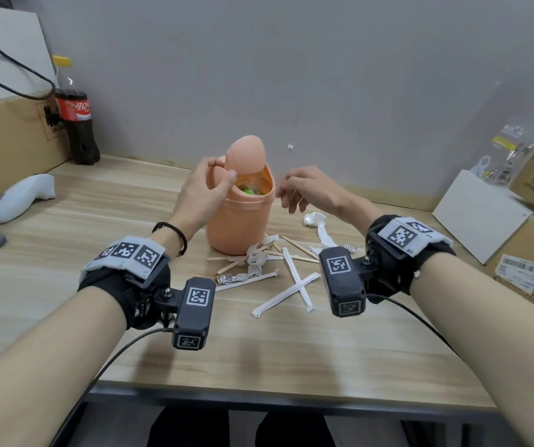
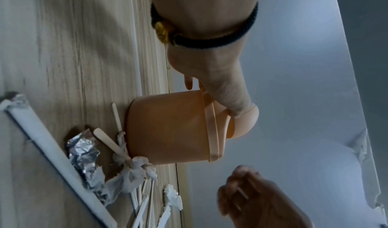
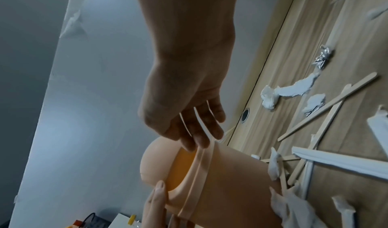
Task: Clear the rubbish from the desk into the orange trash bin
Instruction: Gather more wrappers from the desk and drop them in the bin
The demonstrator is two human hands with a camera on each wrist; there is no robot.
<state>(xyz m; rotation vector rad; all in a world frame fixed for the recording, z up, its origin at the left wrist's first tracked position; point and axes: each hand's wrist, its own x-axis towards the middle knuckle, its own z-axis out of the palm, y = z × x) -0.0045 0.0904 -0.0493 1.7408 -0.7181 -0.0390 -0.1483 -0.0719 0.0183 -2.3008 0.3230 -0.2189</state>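
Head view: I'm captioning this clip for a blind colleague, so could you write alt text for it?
A person's left hand holds the swing lid of a small orange trash bin open on a wooden desk, while the empty right hand hovers beside the opening. Wooden sticks, paper wrappers and crumpled foil lie scattered in front of the bin.

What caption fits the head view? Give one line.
Left hand holds the orange bin's lid open; right hand hovers empty beside it.

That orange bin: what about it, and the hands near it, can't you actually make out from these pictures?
- Orange trash bin contents: head view shows only a green scrap; the rim and left hand hide the rest.
- Right hand: blurred in the left wrist view; whether it holds anything is unclear.
- Coca-Cola bottle label: too small.
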